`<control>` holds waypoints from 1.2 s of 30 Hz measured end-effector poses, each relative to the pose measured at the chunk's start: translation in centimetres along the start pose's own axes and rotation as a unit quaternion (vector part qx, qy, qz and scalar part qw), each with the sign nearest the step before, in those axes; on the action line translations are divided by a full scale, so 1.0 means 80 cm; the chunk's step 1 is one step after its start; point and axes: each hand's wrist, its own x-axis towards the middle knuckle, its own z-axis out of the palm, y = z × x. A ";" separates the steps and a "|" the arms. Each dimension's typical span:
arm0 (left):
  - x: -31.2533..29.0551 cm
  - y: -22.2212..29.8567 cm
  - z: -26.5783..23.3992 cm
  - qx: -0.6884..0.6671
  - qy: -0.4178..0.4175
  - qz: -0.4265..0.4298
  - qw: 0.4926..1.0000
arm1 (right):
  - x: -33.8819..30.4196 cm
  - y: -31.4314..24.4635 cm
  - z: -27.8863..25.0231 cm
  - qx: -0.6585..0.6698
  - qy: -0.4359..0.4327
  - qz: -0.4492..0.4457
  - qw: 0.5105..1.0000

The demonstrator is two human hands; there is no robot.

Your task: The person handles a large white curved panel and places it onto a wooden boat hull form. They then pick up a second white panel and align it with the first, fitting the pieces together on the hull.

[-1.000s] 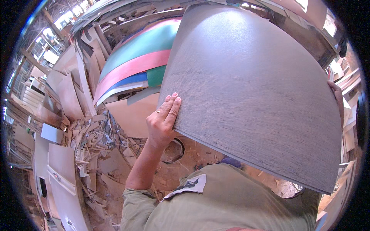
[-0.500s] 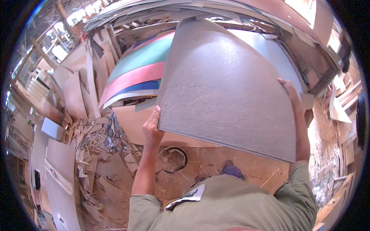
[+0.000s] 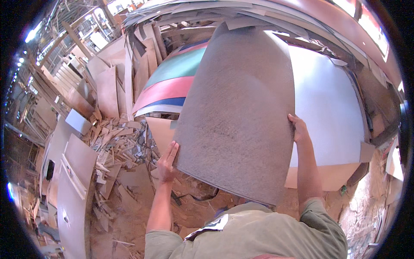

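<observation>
Grey-brown, mottled rectangular panel (image 3: 235, 116), grasped at its side edges by the left hand (image 3: 168, 163) and right hand (image 3: 298, 128) before the olive-green cloth shirt (image 3: 258, 233), could slip and scrape the glossy pale-blue sheet (image 3: 327, 108) behind if either hold loosens.

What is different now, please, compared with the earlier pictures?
The grey-brown panel has shifted: its right edge moved left, together with the right hand, uncovering the white sheet. Neither hand let go; the left hand stays at the left edge. The coloured sheets remain beside the panel.
</observation>
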 end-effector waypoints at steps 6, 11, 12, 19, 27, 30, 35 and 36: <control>0.010 0.001 -0.009 0.063 -0.042 0.012 0.997 | 0.054 0.017 0.048 0.033 -0.044 0.021 0.998; 0.030 0.009 -0.012 0.099 -0.068 0.034 0.992 | 0.088 0.012 0.108 0.041 -0.084 0.037 0.995; 0.033 0.009 -0.013 0.103 -0.068 0.039 0.992 | 0.093 0.013 0.124 0.040 -0.092 0.042 0.994; 0.033 -0.025 -0.016 0.119 -0.075 0.005 0.990 | 0.121 0.025 0.229 0.024 -0.093 0.079 0.992; 0.025 -0.133 -0.036 0.149 -0.144 -0.022 0.978 | 0.159 0.064 0.352 -0.013 -0.115 0.077 0.990; 0.022 -0.182 -0.045 0.123 -0.132 -0.026 0.983 | 0.173 0.077 0.408 -0.033 -0.123 0.063 0.990; 0.006 -0.250 -0.055 0.068 -0.135 -0.063 0.986 | 0.190 0.081 0.506 -0.092 -0.133 0.064 0.985; 0.005 -0.261 -0.056 0.055 -0.120 -0.066 0.989 | 0.192 0.081 0.529 -0.099 -0.146 0.057 0.983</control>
